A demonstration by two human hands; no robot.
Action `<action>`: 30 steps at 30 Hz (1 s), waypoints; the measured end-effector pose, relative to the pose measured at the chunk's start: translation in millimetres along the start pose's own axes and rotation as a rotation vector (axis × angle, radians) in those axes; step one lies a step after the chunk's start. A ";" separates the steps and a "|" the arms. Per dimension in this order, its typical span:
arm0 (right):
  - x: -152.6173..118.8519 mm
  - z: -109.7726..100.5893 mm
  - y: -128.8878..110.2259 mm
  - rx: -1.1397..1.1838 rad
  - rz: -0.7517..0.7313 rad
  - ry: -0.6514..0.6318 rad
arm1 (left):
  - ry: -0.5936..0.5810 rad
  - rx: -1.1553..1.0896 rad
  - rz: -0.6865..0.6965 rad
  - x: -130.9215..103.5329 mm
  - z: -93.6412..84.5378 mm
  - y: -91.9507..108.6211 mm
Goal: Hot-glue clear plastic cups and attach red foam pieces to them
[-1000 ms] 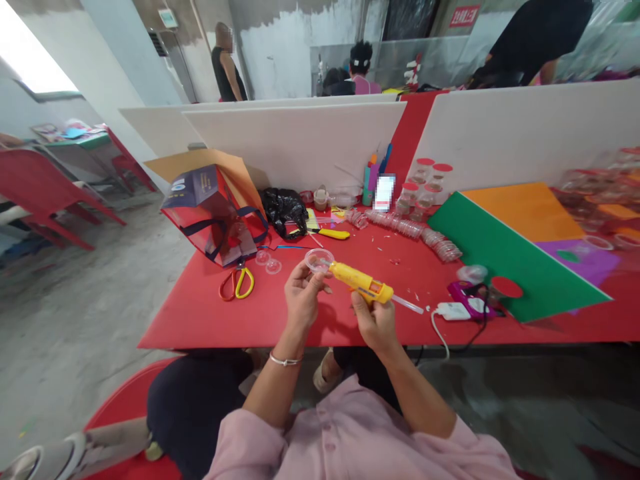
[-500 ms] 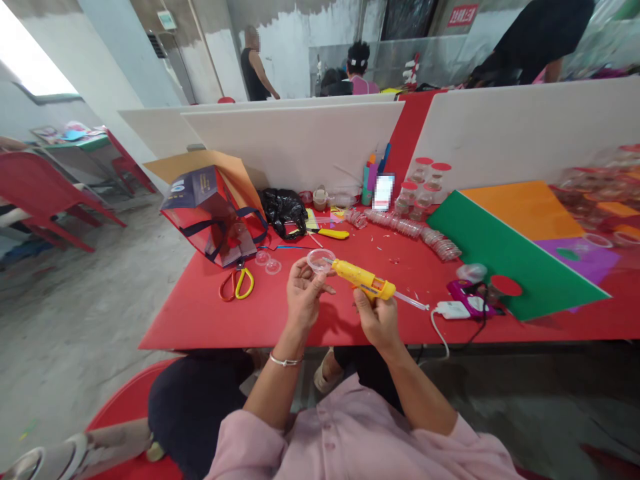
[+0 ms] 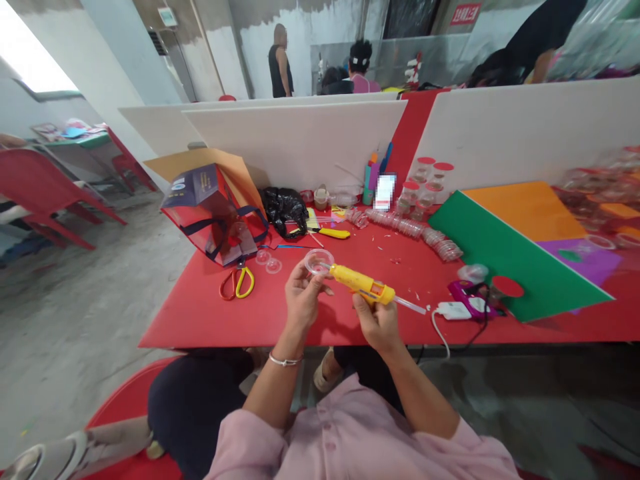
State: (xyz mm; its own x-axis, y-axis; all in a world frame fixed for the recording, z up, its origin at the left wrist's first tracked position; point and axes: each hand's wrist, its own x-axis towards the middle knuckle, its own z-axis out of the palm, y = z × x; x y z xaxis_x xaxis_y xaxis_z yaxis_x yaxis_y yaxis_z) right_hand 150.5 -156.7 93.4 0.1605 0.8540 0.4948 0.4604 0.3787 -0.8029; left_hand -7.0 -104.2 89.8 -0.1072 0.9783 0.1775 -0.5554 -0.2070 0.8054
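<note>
My left hand (image 3: pixel 303 296) holds a small round clear plastic lid or shallow cup (image 3: pixel 319 259) by its edge, above the red table. In my right hand (image 3: pixel 376 320) is a yellow hot glue gun (image 3: pixel 361 283), its handle wrapped by my fingers. The gun's nozzle points left and lies at the rim of the clear piece; whether it touches cannot be told. A clear glue stick (image 3: pixel 411 305) juts from the gun's back end. Left of my hands lie scissors (image 3: pixel 237 283) with red and yellow handles and two small clear plastic domes (image 3: pixel 273 266).
A gift bag (image 3: pixel 196 210) and a black plastic bag (image 3: pixel 285 210) stand at the back left. A yellow cutter knife (image 3: pixel 330 233) and stacked clear cups (image 3: pixel 400 225) lie behind my hands. Right are a green board (image 3: pixel 500 257), red-lidded jars (image 3: pixel 423 190) and a white charger (image 3: pixel 453 310).
The clear piece has shifted slightly left and the glue gun's nozzle dips a little with it. My grips stay the same. A person in the background has moved right.
</note>
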 end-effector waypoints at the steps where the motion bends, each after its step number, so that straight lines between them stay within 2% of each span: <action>1: -0.5 -0.1 -0.1 0.003 -0.003 -0.014 | 0.003 0.002 0.003 0.2 -0.3 0.2; 6: -1.9 -1.3 -0.4 0.009 0.049 0.023 | -0.050 0.004 -0.010 -0.5 -2.6 0.3; 11: -4.4 -1.1 1.9 0.029 0.015 -0.041 | -0.028 -0.007 0.005 -0.9 -3.5 0.6; 16: -3.9 -1.2 7.9 0.049 0.087 -0.010 | -0.075 -0.046 0.004 -1.9 -4.4 0.9; 21: -6.6 -2.1 6.6 0.040 0.050 -0.028 | -0.082 -0.087 0.020 -2.0 -5.6 0.6; 26: -3.5 -4.8 11.6 0.035 0.099 0.028 | -0.105 -0.038 -0.043 -3.6 -1.8 4.9; 30: -2.9 -3.4 11.4 0.026 0.087 0.035 | -0.093 0.017 -0.039 -4.0 2.1 7.7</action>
State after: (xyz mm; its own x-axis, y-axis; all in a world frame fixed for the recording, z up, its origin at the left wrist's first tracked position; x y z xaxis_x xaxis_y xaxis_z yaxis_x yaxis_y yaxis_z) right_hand 158.3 -156.1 84.0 0.2297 0.8712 0.4338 0.4209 0.3129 -0.8514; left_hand -9.1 -109.6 96.5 -0.0082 0.9803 0.1972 -0.5432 -0.1699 0.8222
